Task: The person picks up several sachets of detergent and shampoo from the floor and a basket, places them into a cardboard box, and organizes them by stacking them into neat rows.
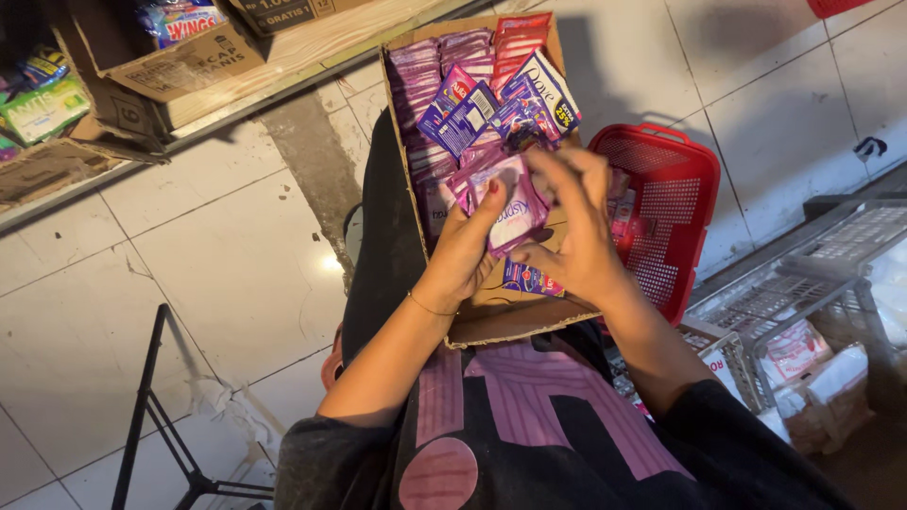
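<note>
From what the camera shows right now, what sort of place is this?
Probably a small shop or its stockroom. A cardboard box packed with purple sachets rests on the person's lap, a red shopping basket stands beside it, and a low shelf holds cartons and snack packets.

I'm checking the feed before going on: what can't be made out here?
- Head view: the pink sachets are partly covered by the left hand and right hand.
- The cardboard box floor is hidden by packets.
- The red basket contents are blocked by the right hand.
- The wire rack is cut off at the edge.
</note>
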